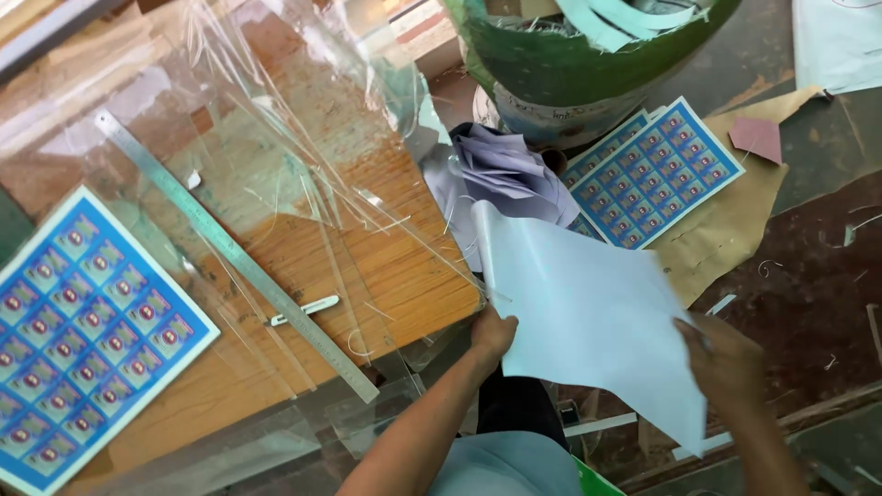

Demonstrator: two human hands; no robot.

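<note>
A pale sheet (588, 321) is gripped at both lower edges: left hand (491, 335) pinching one side, right hand (726, 363), blurred, apparently closed on the other. Its long axis is tilted away. One steel ruler (230, 248) is laid diagonally across the tabletop (404, 266). Two printed sheets (78, 335) are seen, one (657, 170) farther off.

Both hands, left hand (491, 335) and right hand (726, 363), were occupied, gripping the white sheet (588, 321), which blocked the centre. At 9 o'clock, the wooden board (404, 266) carried a steel ruler (230, 248), a small knife (305, 310) just beside it, and clear film (276, 101). A printed label sheet (78, 335) filled 8 o'clock. At 12 o'clock stood a green bin (588, 55), with crumpled paper (510, 174) just below it. Open passage remained at 3 o'clock over the dark floor (808, 266).
</note>
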